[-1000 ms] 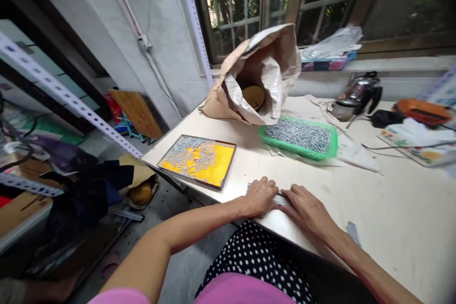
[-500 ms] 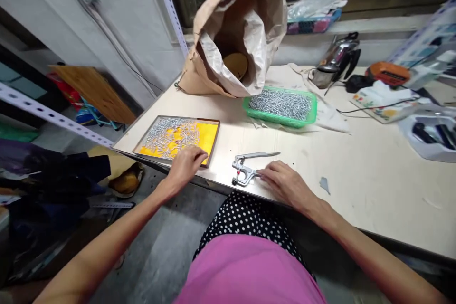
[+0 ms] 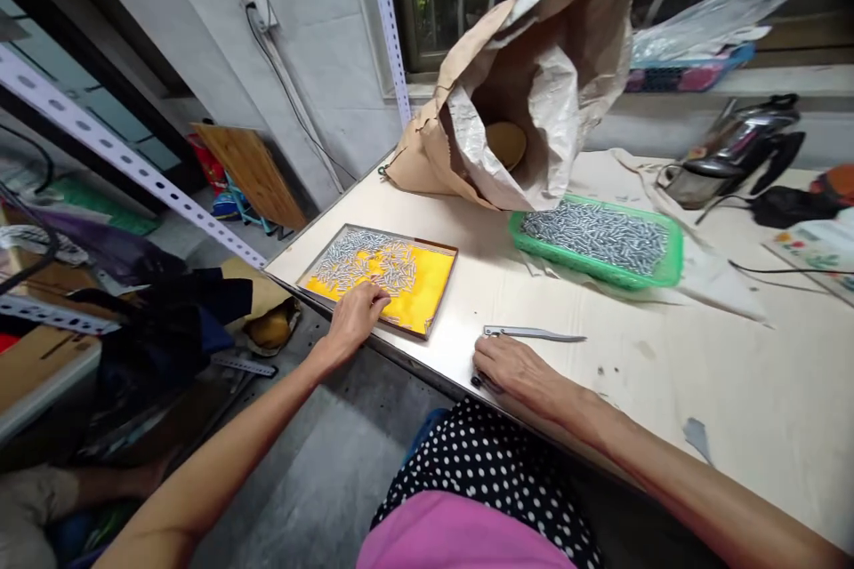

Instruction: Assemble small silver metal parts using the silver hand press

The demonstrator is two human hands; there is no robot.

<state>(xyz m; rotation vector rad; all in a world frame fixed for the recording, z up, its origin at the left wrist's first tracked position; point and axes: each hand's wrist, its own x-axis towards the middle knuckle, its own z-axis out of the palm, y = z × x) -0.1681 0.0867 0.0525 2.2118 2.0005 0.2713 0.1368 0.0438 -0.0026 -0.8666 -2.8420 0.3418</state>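
Observation:
My left hand (image 3: 360,313) rests at the near edge of a shallow tray (image 3: 441,300) with a yellow bottom. Its thumb and fingers are pinched together; whatever is between them is too small to make out. Many small silver metal pins (image 3: 364,265) lie scattered in the tray, mostly on its left and far side. Over on the right, my right hand (image 3: 511,364) has its curled fingers around the head of metal snap pliers (image 3: 540,334), hiding most of the tool. One long handle sticks out to the right on the table.
A green plastic basket (image 3: 673,260) full of similar pins stands behind, beside a large open paper sack (image 3: 427,151). A metal kettle (image 3: 740,151) is at the back right. A grey scrap (image 3: 697,437) lies on the right. The table's front edge (image 3: 393,354) runs below my hands.
My view has turned left, so the table things sit further right. My right hand has moved from the pliers' handle onto their head. My left hand has shifted further left along the tray's near edge.

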